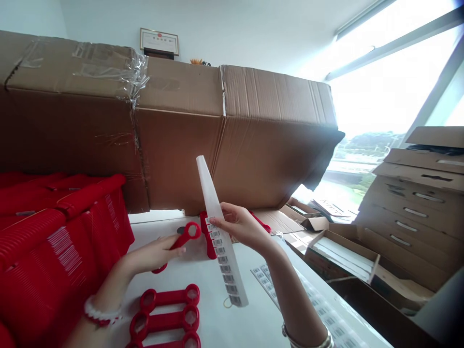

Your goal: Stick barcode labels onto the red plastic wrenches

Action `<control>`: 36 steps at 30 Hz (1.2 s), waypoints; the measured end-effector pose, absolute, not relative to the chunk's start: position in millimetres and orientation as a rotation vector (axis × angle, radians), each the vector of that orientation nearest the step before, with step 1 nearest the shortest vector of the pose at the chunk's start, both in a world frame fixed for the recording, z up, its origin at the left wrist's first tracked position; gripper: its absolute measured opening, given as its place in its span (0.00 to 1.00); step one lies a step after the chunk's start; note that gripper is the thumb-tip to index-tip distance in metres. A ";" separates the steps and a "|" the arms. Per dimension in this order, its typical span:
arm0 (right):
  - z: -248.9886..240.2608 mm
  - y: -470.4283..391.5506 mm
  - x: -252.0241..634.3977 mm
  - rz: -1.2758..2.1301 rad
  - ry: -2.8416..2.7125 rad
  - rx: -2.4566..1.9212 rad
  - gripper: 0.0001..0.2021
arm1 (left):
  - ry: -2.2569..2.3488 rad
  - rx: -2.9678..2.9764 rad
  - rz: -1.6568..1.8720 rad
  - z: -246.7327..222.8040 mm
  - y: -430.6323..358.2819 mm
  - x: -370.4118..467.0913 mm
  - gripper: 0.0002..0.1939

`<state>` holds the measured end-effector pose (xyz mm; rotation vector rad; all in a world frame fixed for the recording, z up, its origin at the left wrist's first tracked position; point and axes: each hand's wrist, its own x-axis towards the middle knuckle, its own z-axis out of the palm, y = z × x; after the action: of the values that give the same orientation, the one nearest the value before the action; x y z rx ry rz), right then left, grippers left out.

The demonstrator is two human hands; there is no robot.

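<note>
My left hand [154,255] is closed around a red plastic bar with a round ring end [188,233], which points up and to the right. My right hand [242,224] pinches a long white strip of barcode labels [223,251], tilted, with the printed labels along its left side. Behind the strip lies another red bar [208,239], partly hidden. Below my hands, several red ring-ended bars [169,321] lie side by side on the white table [213,328]. A sheet of barcode labels [266,280] lies partly under my right forearm.
Red bags or bins with barcode labels [65,251] are piled at the left. Large cardboard boxes [181,150] span the back of the table. On the right stand an open carton of white sheets [344,253] and stacked cartons [416,203] by the window.
</note>
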<state>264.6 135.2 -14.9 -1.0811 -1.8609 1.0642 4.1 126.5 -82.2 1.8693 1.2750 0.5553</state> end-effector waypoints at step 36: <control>-18.9 111.8 218.1 0.571 -1.580 -0.871 0.23 | 1.645 1.987 1.434 -24.8 44.7 59.8 0.05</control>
<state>218.1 111.8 -18.9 -0.8707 -1.5796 0.5711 59.8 44.7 -24.8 1.9875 1.6450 1.4335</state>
